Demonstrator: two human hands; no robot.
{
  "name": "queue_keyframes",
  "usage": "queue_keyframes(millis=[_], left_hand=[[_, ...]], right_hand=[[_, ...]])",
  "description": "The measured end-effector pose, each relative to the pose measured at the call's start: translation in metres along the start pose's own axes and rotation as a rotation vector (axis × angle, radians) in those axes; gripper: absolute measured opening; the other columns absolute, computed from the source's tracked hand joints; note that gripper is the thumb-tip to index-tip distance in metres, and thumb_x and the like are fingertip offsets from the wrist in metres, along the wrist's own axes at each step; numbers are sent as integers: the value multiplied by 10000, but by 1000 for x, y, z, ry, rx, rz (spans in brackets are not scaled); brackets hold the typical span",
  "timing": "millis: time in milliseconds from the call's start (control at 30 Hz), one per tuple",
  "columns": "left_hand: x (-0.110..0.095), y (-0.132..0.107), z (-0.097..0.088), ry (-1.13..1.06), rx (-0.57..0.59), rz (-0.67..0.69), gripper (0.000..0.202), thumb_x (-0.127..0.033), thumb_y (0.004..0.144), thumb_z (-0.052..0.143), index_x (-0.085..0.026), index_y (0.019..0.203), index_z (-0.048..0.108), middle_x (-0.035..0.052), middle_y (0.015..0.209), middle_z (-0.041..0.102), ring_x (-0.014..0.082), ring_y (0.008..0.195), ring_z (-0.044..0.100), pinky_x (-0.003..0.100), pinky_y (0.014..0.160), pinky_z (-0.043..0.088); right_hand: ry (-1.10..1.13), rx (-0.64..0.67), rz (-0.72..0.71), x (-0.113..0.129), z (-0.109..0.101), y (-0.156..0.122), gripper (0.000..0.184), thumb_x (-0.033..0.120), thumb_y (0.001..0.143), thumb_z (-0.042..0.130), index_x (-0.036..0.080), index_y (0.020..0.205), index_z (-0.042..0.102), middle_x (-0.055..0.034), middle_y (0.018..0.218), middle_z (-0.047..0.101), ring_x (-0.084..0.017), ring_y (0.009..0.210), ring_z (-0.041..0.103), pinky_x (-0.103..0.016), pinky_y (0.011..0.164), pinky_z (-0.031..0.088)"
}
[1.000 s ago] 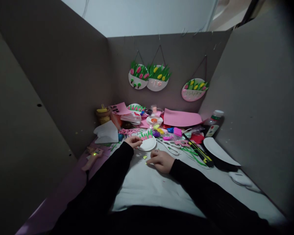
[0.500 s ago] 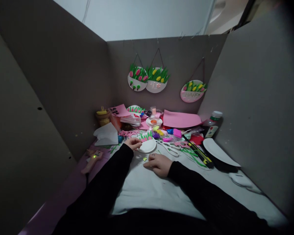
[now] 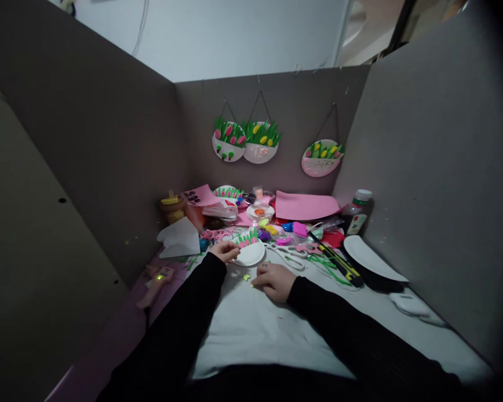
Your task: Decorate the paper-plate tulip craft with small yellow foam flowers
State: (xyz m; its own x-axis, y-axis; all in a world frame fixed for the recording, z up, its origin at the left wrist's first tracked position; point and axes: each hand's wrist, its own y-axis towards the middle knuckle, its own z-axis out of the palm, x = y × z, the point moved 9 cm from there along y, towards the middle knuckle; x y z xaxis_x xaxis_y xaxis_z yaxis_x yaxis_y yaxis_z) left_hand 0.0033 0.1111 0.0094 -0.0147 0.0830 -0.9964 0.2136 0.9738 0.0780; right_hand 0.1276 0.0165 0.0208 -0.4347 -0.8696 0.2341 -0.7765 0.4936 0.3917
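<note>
My left hand (image 3: 226,252) has its fingers closed in a pinch at the left edge of a white paper plate (image 3: 251,257). Whatever is between those fingertips is too small to make out. Pink tulips with green leaves (image 3: 248,239) decorate the plate's upper part. My right hand (image 3: 275,282) rests on the pale cloth, fingers closed together, with a tiny yellow piece (image 3: 252,286) at its fingertips. Just left of it lies a small yellow-green flower-shaped piece (image 3: 246,277). White-handled scissors (image 3: 291,259) lie beyond my right hand.
Green strips (image 3: 324,265) and a yellow-black cutter (image 3: 346,271) lie to the right, near a bottle (image 3: 358,212). A glue gun (image 3: 155,287) with a lit light sits at left. Tulip plates (image 3: 262,153) hang on the back panel; grey side panels (image 3: 423,167) flank the table.
The view has tilted and shifted slightly. My right fingertips now have a tiny yellow piece showing at them, close to the flower-shaped piece. My left hand stays beside the plate.
</note>
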Motion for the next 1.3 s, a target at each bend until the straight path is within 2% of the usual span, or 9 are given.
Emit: queue_keyframes(millis=[100, 200, 300, 500, 667, 867, 1033, 1167, 1300], left_hand=[[3, 1, -1, -2, 5, -11, 431, -455, 491, 748, -127, 737, 618, -6, 572, 596, 72, 488, 524, 175, 425, 387], [4, 1, -1, -7, 6, -10, 436, -457, 489, 747, -125, 739, 614, -9, 576, 595, 65, 487, 520, 169, 426, 389], [3, 1, -1, -10, 0, -3, 438, -462, 496, 743, -126, 743, 611, -11, 586, 594, 56, 484, 514, 159, 421, 380], [1, 1, -1, -7, -1, -4, 423, -471, 509, 728, -120, 717, 618, 3, 602, 599, 61, 467, 510, 167, 401, 371], [-4, -2, -2, -12, -32, 21, 412, -485, 565, 685, -120, 748, 631, 6, 628, 601, 55, 475, 503, 165, 415, 364], [-1, 0, -3, -1, -26, 13, 432, -488, 538, 700, -113, 745, 645, 10, 602, 594, 63, 463, 500, 175, 404, 362], [0, 2, -4, 5, -41, 20, 425, -477, 549, 698, -110, 758, 645, 11, 606, 600, 59, 471, 506, 168, 412, 369], [2, 2, -4, 4, -39, 3, 436, -472, 519, 717, -106, 743, 643, 10, 589, 596, 61, 450, 499, 172, 397, 364], [0, 0, -3, -11, -39, 12, 397, -444, 551, 710, -115, 763, 645, 6, 608, 598, 56, 467, 506, 163, 407, 358]], right_hand=[[46, -5, -54, 6, -1, 0, 373, 53, 614, 487, 214, 881, 692, -36, 759, 555, -158, 734, 510, -272, 684, 412], [51, 36, -123, 17, 3, 2, 427, 48, 600, 478, 225, 933, 678, -34, 778, 547, -157, 741, 501, -270, 690, 409], [-6, 56, -103, 17, 6, 3, 437, 66, 617, 473, 223, 982, 654, -39, 789, 550, -168, 751, 488, -271, 667, 403], [35, 17, -111, 16, 2, 1, 363, 74, 615, 470, 213, 871, 687, -33, 721, 540, -158, 704, 480, -272, 674, 390], [-17, 56, -112, 19, 8, 3, 437, 72, 616, 460, 215, 978, 656, -38, 749, 538, -165, 730, 476, -262, 649, 382], [59, 14, -109, 14, 3, 1, 395, 66, 598, 460, 217, 879, 693, -32, 724, 522, -156, 705, 473, -275, 682, 388], [87, 28, -125, 24, 6, 3, 491, 79, 579, 468, 229, 1006, 658, -37, 809, 517, -159, 739, 478, -266, 660, 393], [94, 8, -102, 19, 1, 1, 393, 100, 632, 471, 217, 944, 679, -33, 770, 510, -155, 725, 478, -270, 673, 391], [181, 18, -161, 25, -1, 0, 313, 152, 664, 489, 221, 888, 697, -26, 750, 503, -143, 703, 477, -270, 695, 394]])
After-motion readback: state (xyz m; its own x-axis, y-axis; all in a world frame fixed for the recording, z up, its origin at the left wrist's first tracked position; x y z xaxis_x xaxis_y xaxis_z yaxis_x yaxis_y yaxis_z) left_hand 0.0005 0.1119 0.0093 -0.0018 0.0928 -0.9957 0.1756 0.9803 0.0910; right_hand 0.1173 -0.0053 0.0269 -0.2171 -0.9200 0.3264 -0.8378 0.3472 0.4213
